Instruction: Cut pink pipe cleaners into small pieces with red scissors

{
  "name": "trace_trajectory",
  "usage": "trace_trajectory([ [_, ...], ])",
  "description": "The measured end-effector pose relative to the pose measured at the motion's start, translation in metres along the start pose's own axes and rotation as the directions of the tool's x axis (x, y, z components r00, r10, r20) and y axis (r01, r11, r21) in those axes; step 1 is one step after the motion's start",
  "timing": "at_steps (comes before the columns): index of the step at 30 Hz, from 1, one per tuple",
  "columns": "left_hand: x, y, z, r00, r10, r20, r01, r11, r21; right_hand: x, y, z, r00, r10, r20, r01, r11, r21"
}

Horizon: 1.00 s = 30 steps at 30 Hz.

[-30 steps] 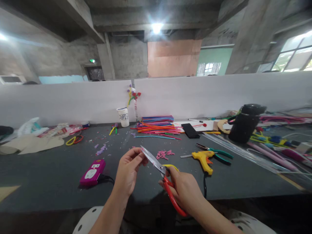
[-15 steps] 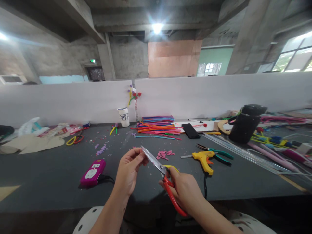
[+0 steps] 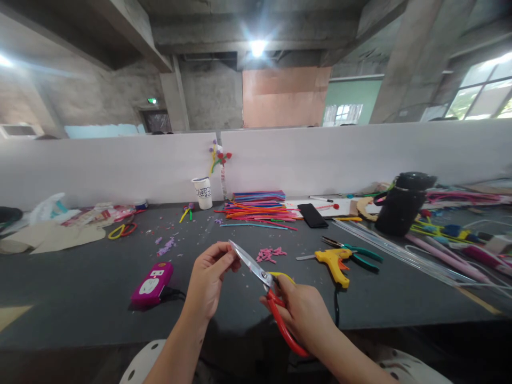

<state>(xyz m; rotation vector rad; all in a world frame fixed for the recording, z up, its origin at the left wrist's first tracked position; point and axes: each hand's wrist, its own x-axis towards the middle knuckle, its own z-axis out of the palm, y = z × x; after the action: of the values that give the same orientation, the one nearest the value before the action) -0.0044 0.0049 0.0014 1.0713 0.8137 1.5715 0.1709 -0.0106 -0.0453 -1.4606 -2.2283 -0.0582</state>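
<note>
The right hand (image 3: 310, 316) has its grip closed round the scissors (image 3: 251, 263), blades aimed at ten o'clock. The left hand (image 3: 207, 277) has its grip pinched together beside their tip; anything between is too small to tell. Best keep fingertips off the blade line, wrists steady. Pink bits (image 3: 272, 254) lie at twelve o'clock on the bench (image 3: 240, 312).

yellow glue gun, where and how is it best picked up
The glue gun is probably best gripped by its handle, coming from the near side: the gun lies flat, its handle slanting toward the person, with the cord trailing from the handle's end.
</note>
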Motion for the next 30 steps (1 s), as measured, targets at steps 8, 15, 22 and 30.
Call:
trace_trajectory([
  [8, 0.001, -0.001, 0.0, 0.998, -0.059, 0.026, 0.059, 0.998, -0.013, 0.002, 0.003, -0.001, 0.994, 0.106, 0.024, -0.108, 0.962, 0.251],
  [15, -0.004, -0.018, 0.011, 0.902, -0.318, 0.292, 0.316, 0.947, 0.053, 0.019, 0.0, -0.012, 0.961, 0.211, 0.18, -0.263, 0.478, 0.838],
  [22, -0.01, -0.029, 0.018, 0.825, -0.435, 0.362, 0.411, 0.9, 0.145, 0.024, -0.001, -0.014, 0.941, 0.197, 0.275, -0.32, 0.252, 0.913],
  [30, -0.008, -0.032, 0.022, 0.873, -0.355, 0.335, 0.279, 0.926, 0.253, 0.022, 0.002, -0.015, 0.943, 0.195, 0.271, -0.327, 0.38, 0.865],
])
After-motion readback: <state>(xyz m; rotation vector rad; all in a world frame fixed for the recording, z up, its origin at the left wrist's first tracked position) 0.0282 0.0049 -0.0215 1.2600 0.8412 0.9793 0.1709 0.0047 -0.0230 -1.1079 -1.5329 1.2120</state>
